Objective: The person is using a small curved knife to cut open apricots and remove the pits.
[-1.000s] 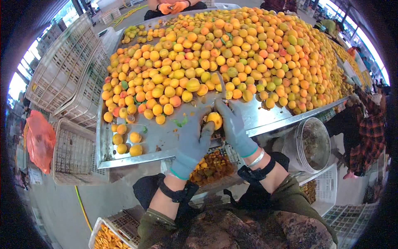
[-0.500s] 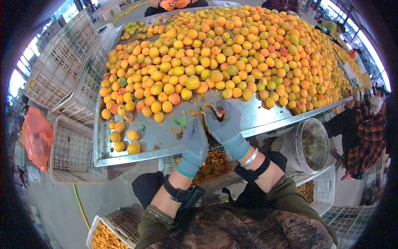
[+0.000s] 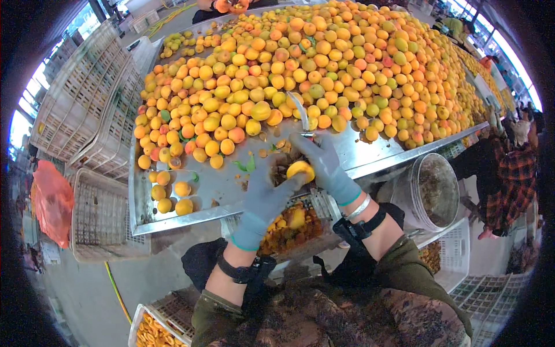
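One round yellow-orange fruit is up over the near edge of the silver sheet-metal worktop, and the left hand in its grey glove has it pinched, thumb across part of it! Just beside, the grey-gloved right hand is curled around the handle of a narrow, curved metal knife, its blade pointing away toward the big heap of round yellow, orange and greenish fruit. Green leaves lie just beyond the left hand, loose orange fruits over at the left corner. Directly below, a crate of dark orange fruit pieces is partly hidden by the left hand and the worktop's edge. Right side now: a round whitish plastic bucket stands near the worktop. Left side, stacked white lattice plastic crates and a red plastic bag crowd in, a thin yellow hose running below them. And at the far edge, another person's orange-gloved hands!
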### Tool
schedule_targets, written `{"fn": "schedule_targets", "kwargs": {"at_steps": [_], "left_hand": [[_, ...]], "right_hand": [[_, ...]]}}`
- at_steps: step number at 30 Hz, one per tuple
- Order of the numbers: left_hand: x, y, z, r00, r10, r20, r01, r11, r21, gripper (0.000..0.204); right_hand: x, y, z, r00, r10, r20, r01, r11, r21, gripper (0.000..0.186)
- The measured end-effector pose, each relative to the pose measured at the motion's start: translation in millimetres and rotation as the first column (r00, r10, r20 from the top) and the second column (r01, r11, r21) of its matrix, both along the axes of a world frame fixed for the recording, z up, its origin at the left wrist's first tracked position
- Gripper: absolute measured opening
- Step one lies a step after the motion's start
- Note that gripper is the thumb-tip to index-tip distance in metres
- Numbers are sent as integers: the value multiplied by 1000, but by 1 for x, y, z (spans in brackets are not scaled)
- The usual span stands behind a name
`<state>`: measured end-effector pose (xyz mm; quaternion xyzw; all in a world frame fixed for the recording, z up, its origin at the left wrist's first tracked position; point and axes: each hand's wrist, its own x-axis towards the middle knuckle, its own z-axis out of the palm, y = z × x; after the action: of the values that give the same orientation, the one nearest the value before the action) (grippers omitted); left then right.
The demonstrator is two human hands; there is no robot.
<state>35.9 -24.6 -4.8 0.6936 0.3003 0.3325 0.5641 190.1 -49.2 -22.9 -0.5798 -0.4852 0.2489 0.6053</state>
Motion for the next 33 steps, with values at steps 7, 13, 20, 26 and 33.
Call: {"fn": "schedule_targets", "kwargs": {"at_steps": [7, 13, 20, 26, 33], "left_hand": [[3, 5, -11, 980, 170, 105, -164, 984, -68, 26], [-3, 6, -5, 940, 338, 53, -341, 938, 59, 20], [-11, 9, -31, 919, 393, -37, -277, 708, 649, 29], [-17, 5, -18, 951, 304, -51, -226, 799, 558, 32], [-10, 21, -34, 967, 253, 26, -254, 953, 168, 28]], "right_hand": [[-9, 9, 0, 976, -6, -216, -10, 997, -74, 26], [-35, 4, -1, 945, 164, -284, -181, 983, -34, 36], [-43, 0, -4, 998, 56, -35, -56, 998, -10, 30], [-45, -4, 8, 983, 61, 171, -58, 998, -25, 30], [-31, 7, 46, 907, -56, -418, 22, 996, -86, 24]]}}
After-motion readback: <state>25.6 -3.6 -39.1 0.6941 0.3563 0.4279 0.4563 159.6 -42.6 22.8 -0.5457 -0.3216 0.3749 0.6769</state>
